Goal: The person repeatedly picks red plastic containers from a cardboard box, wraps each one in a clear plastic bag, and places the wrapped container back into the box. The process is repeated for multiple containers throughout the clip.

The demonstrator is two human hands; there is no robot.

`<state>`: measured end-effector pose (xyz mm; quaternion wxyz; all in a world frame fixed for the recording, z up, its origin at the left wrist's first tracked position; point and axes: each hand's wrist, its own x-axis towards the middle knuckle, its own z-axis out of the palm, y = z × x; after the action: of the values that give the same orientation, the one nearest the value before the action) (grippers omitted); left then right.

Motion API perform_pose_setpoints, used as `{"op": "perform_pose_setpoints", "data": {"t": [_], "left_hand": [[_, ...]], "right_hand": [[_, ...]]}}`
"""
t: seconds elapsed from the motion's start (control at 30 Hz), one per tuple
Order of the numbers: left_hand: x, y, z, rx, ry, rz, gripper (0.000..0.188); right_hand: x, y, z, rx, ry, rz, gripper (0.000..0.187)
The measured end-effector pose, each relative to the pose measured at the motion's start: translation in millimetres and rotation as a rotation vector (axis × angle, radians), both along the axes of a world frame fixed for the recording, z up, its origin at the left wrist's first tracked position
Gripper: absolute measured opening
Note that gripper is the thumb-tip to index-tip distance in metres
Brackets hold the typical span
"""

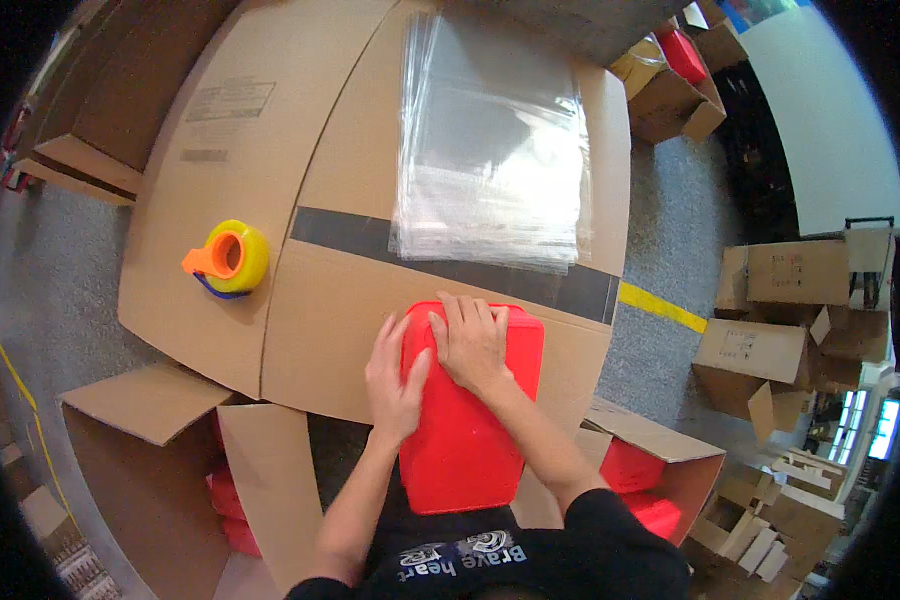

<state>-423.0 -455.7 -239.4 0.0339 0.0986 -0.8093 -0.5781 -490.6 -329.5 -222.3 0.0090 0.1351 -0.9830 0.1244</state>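
Observation:
A red plastic box (462,440) with rounded corners, its smooth face up, lies lengthwise at the near edge of the cardboard surface and reaches toward my body. My left hand (394,385) grips its left side, thumb over the top and fingers along the outer edge. On its far end rests my right hand (472,342), fingers stretched toward the far rim and lying on the red surface. Whether the box has a separate lid cannot be made out. Just beyond it lies a stack of clear plastic bags (495,165).
A yellow tape roll on an orange dispenser (228,257) sits on the cardboard sheet (210,170) at left. Open cartons with red items stand at near left (140,490) and near right (660,450). More cardboard boxes (755,350) are on the floor at right.

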Motion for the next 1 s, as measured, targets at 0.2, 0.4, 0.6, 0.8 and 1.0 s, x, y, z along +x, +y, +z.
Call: {"op": "perform_pose_setpoints", "data": {"t": [0.2,0.4,0.6,0.8,1.0], "left_hand": [[-65,34,23,-0.455,0.035,-0.168,0.042],[-58,31,16,-0.434,-0.043,-0.183,0.041],[-59,33,18,-0.411,-0.074,-0.156,0.042],[-58,33,19,-0.414,-0.077,-0.146,0.042],[-57,35,18,-0.404,-0.024,-0.100,0.039]], "right_hand": [[-155,78,-18,-0.126,-0.212,0.009,0.032],[-228,94,-81,0.329,-0.139,0.303,0.036],[-258,92,-57,0.405,-0.333,0.242,0.021],[-294,93,-79,0.551,-0.198,0.335,0.015],[-295,111,-88,0.468,0.065,0.342,0.015]]}}
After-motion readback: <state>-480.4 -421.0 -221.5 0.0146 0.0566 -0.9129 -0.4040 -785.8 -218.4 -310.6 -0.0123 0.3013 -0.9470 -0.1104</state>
